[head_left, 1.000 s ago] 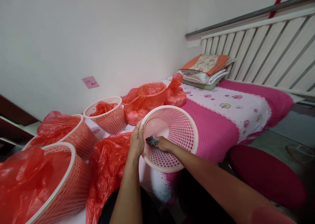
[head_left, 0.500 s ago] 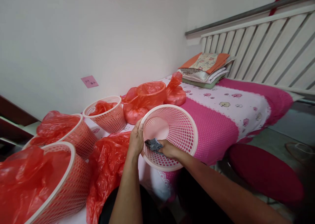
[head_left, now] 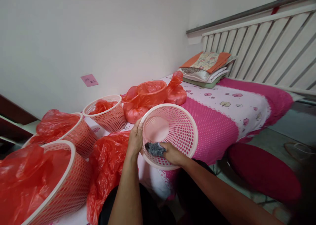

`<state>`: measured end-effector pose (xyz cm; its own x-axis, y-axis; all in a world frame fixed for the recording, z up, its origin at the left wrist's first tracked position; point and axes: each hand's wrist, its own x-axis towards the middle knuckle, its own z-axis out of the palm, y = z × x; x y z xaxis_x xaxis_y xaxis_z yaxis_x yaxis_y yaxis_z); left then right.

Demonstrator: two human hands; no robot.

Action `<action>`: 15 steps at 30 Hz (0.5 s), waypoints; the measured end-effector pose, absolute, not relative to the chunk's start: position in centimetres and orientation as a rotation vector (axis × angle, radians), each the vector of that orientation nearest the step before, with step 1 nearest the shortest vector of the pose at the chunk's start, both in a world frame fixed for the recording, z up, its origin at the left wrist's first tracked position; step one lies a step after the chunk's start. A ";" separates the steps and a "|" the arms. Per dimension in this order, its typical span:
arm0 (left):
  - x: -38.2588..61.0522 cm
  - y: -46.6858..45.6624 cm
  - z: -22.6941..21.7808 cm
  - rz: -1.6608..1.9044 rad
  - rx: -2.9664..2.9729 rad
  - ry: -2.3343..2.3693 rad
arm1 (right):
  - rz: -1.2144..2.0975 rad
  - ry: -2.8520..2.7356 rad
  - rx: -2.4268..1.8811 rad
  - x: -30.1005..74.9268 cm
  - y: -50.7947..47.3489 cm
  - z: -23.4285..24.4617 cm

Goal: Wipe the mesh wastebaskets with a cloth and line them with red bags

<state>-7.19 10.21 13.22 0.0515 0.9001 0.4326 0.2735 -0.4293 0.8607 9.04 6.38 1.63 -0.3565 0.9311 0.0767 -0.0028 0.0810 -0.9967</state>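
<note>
A pale pink plastic basket (head_left: 182, 123) with perforated sides is tilted so that its mouth faces me. My left hand (head_left: 135, 137) grips its rim on the left side, thumb uppermost. Inside the mouth, my right hand (head_left: 172, 152) is closed on a grey, dark-tipped cloth (head_left: 155, 149) held against the basket's lower inner wall. The fingers under the cloth are partly hidden. Beside my left forearm lies a crumpled red plastic bag (head_left: 108, 162).
Several more pink baskets (head_left: 106, 118) with red bags stand on the bed at left. Tied red bags (head_left: 176, 95) sit beyond. Folded bedding (head_left: 206, 70) is stacked by the white headboard (head_left: 254, 50). A dark red round stool (head_left: 264, 172) stands at right.
My right hand has shifted slightly with the cloth along the basket's lower inner wall, and more of the cloth shows. The left hand still holds the rim.
</note>
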 end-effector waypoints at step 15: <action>-7.5 10.3 13.1 1.392 1.735 1.174 | 1.233 -1.740 -0.918 10.3 4.2 5.3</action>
<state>-7.51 10.27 13.10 0.0510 0.9074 0.4172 0.2583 -0.4155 0.8721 10.34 4.18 5.33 -0.4191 0.8868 0.1949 0.1099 0.2626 -0.9586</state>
